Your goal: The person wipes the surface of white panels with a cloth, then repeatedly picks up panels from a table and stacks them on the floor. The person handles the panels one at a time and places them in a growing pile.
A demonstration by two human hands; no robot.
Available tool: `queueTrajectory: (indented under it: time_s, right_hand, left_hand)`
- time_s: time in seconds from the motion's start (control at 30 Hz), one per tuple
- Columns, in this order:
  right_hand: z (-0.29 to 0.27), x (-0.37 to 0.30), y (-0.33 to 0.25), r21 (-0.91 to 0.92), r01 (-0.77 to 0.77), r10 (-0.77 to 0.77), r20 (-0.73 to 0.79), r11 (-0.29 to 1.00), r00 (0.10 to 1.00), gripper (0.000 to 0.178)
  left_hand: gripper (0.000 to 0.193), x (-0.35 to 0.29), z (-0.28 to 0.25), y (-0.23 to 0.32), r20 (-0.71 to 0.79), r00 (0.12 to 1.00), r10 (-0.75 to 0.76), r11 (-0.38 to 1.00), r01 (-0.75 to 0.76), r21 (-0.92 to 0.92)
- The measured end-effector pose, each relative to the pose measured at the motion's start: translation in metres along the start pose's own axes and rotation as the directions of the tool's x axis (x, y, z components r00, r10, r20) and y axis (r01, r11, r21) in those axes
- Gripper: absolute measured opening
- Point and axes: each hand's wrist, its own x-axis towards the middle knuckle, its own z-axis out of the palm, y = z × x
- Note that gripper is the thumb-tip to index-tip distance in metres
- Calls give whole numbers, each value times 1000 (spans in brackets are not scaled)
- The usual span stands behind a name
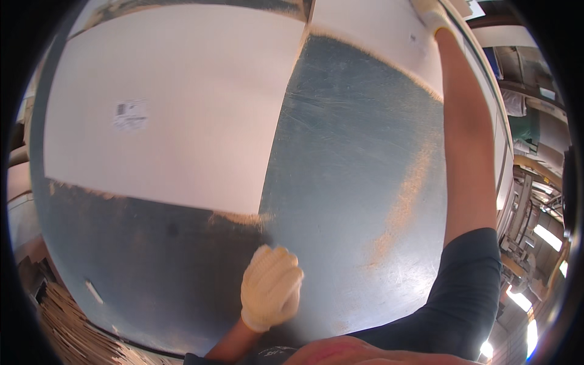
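In a cream knit glove, my left hand (pixel 272 289) is over the dark grey-green tabletop (pixel 353 146), just below the near corner of a large white panel (pixel 170 97). Its fingers are curled closed, and anything inside them is hidden. The panel lies flat and bears a printed label (pixel 130 115). My right arm stretches far forward. At its end my gloved right hand (pixel 429 13) is at a second white panel (pixel 377 36) at the far right; its fingers are blurred and partly cut off by the picture's edge.
Sawdust (pixel 404 201) streaks the tabletop and gathers along the panels' edges. A small pale stick (pixel 94 292) lies near the left edge. Below that edge is a stack of thin brown sheets (pixel 79 328). Workshop shelving and machinery (pixel 529 207) stand beyond the right side.
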Motion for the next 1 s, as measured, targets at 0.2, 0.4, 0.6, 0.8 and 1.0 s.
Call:
queueTrajectory:
  time_s: [0.2, 0.4, 0.6, 0.8, 1.0]
  right_hand:
    - [-23, -65, -45, 185, -90, 100, -46, 979, 994, 54]
    - [-77, -162, -99, 168, -324, 292, 189, 931, 938, 71]
    - [-104, -311, -143, 324, -353, 332, 121, 878, 936, 73]
    - [-167, -506, -170, 319, -535, 439, 327, 782, 837, 83]
    - [-205, -653, -134, 339, -552, 361, 485, 762, 796, 57]
  left_hand:
    - [14, -3, 5, 8, -141, 980, 141, 984, -123, 129]
    - [9, -13, 19, 2, -145, 965, 220, 951, -179, 252]
    - [22, -61, 45, 23, -72, 973, 221, 798, -137, 587]
    - [65, -212, 119, 117, 89, 990, -106, 809, 34, 587]
    - [73, -276, 182, 151, -271, 908, -319, 707, 419, 570]
